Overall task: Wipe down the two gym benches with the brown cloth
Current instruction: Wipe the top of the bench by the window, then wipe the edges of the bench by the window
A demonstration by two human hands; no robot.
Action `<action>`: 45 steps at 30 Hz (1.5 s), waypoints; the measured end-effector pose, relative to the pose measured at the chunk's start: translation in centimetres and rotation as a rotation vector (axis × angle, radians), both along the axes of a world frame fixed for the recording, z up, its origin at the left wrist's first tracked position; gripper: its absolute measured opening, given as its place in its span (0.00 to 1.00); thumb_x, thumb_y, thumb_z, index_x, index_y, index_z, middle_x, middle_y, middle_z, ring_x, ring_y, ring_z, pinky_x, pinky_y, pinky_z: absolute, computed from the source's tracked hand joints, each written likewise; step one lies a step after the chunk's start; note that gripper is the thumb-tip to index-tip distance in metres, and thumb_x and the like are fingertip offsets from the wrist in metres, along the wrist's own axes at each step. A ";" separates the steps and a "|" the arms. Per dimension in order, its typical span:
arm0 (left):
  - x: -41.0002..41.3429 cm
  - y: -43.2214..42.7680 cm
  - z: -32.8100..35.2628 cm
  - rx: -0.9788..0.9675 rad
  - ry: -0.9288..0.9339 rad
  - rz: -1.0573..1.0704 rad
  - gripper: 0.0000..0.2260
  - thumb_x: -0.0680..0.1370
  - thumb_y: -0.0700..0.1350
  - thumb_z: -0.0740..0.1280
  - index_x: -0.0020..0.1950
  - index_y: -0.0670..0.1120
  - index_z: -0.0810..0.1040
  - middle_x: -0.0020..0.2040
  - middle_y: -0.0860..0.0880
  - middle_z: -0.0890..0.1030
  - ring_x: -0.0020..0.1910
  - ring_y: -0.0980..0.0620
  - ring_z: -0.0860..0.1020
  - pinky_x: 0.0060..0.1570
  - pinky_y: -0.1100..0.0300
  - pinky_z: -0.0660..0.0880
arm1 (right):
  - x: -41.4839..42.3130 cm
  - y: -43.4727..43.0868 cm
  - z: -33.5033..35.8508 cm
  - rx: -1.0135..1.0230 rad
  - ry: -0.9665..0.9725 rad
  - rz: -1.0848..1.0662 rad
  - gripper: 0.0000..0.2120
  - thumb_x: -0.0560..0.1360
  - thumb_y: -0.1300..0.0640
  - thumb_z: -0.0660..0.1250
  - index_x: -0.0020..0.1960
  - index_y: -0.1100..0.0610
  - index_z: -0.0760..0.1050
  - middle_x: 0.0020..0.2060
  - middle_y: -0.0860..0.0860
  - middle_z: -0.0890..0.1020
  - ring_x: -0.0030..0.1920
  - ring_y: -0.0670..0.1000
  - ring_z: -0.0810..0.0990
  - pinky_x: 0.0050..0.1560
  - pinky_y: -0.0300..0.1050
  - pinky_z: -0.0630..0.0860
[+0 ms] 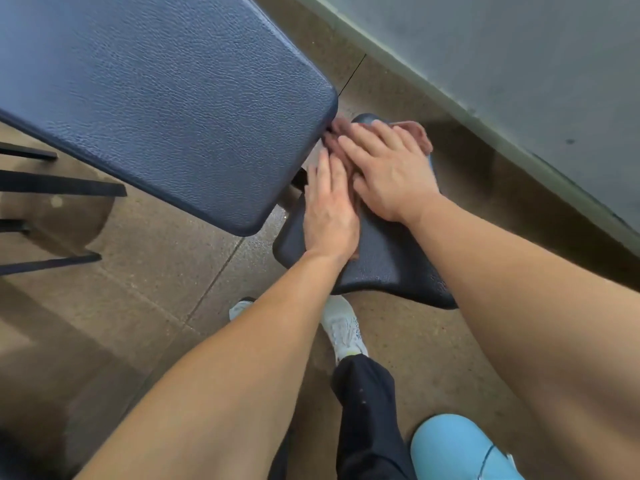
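Observation:
A dark blue padded backrest (166, 105) of a gym bench slants across the upper left. Below its lower end sits the bench's smaller dark seat pad (388, 265). The brown cloth (420, 133) lies on the far part of the seat pad, mostly covered by my hands. My right hand (391, 171) presses flat on the cloth with straight fingers. My left hand (329, 209) lies flat beside it, its fingers stretched over the cloth's near edge toward the gap under the backrest.
Black metal frame bars (62, 188) of the bench stick out at the left over a tan tiled floor (166, 278). A grey wall (519, 81) runs along the upper right. My white shoe (343, 327) and dark trouser leg stand below the seat. A light blue object (460, 452) shows at the bottom right.

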State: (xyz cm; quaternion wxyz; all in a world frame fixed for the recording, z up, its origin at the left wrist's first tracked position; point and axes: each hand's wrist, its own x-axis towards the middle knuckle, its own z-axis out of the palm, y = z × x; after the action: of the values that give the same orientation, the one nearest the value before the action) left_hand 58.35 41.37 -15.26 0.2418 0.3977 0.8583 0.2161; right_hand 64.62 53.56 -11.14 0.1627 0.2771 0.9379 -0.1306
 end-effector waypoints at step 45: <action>-66.5 -4.0 49.4 0.323 0.418 0.718 0.21 0.73 0.32 0.58 0.58 0.53 0.78 0.59 0.50 0.76 0.55 0.46 0.76 0.55 0.56 0.72 | -64.4 0.1 45.7 -0.629 0.738 -0.198 0.25 0.72 0.63 0.72 0.68 0.52 0.75 0.59 0.45 0.82 0.60 0.43 0.80 0.64 0.43 0.76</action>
State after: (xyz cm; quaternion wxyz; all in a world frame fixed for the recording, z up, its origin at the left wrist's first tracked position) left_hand -8.19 37.39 34.17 -0.0923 0.1422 0.9277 0.3326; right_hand 0.21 53.63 34.55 -0.1176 0.2376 0.8173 -0.5117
